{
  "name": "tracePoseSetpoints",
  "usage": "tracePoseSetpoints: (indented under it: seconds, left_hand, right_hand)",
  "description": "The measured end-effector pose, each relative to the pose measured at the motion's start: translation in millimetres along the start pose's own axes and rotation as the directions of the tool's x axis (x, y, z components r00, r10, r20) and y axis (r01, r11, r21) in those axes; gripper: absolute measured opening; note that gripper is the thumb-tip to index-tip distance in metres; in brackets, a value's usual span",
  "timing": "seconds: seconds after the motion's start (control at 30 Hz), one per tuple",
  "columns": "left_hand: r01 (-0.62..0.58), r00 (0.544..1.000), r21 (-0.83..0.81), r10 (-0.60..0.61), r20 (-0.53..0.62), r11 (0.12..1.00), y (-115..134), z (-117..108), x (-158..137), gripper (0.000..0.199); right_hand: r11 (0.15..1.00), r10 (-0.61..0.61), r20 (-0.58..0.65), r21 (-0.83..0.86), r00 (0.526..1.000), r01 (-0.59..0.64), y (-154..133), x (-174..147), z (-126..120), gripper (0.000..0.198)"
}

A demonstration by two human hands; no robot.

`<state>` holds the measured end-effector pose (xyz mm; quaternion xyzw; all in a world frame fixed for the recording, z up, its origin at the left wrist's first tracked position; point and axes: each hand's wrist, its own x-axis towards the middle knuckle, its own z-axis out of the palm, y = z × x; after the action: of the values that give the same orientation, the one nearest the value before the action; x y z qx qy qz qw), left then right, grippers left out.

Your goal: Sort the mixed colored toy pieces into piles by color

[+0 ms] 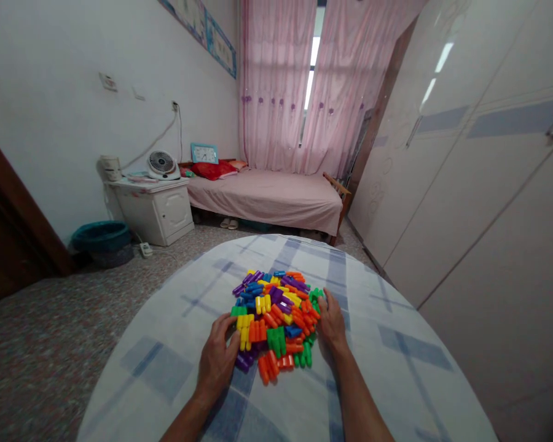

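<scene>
A heap of bullet-shaped plastic toy blocks in orange, yellow, green, blue and purple lies on the round table (175,374) under a checked cloth. My left hand (217,353) rests at the heap's left edge, fingers apart, touching or nearly touching a yellow block (245,331) and a green block (238,311). At the right edge, my right hand (330,319) lies against green blocks (316,298) and orange blocks (306,316), its fingers stretched forward. Neither palm shows. Close to me in front are an orange block (268,366) and a green block (276,341).
Beyond the table stands a bed (267,190) with a pink sheet. A white cabinet (156,212) carrying a fan (163,164) is at the left, with a teal-lined bin (102,236) beside it. A tall wardrobe (461,202) lines the right side.
</scene>
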<state>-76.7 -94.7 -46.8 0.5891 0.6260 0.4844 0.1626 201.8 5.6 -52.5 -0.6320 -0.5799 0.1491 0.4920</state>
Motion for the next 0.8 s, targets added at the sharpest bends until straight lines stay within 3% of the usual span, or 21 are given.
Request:
tracePoseSetpoints:
  seconds: [0.17, 0.37, 0.5, 0.6, 0.7, 0.8]
  left_hand:
    - [0.019, 1.0, -0.017, -0.018, 0.024, 1.0, -3, -2, 1, 0.032]
    - [0.097, 0.995, -0.141, -0.096, 0.015, 0.985, 1, -2, 1, 0.037]
    - [0.191, 0.98, -0.153, -0.198, -0.035, 0.97, 11, -11, -10, 0.046]
    - [0.192, 0.98, -0.08, -0.195, -0.034, 0.978, 19, -29, -10, 0.049]
    - [0.108, 0.994, 0.003, -0.108, 0.024, 0.994, 22, -42, 18, 0.047]
    - [-0.024, 0.999, 0.146, 0.017, 0.051, 0.989, 16, -35, 74, 0.048]
  right_hand:
    - [0.982, -0.176, 0.096, -0.049, 0.98, 0.181, 2, -4, 4, 0.04]
    - [0.982, -0.116, 0.143, 0.162, 0.983, 0.093, -18, -4, -7, 0.044]
    - [0.982, -0.124, 0.185, 0.162, 0.975, 0.095, -21, -5, -11, 0.042]
    - [0.984, -0.137, 0.181, 0.136, 0.974, 0.113, -18, -6, -10, 0.039]
    - [0.983, -0.148, 0.164, 0.13, 0.975, 0.127, -17, -7, -9, 0.037]
    - [0.985, -0.128, 0.153, 0.131, 0.98, 0.109, -18, -7, -9, 0.037]
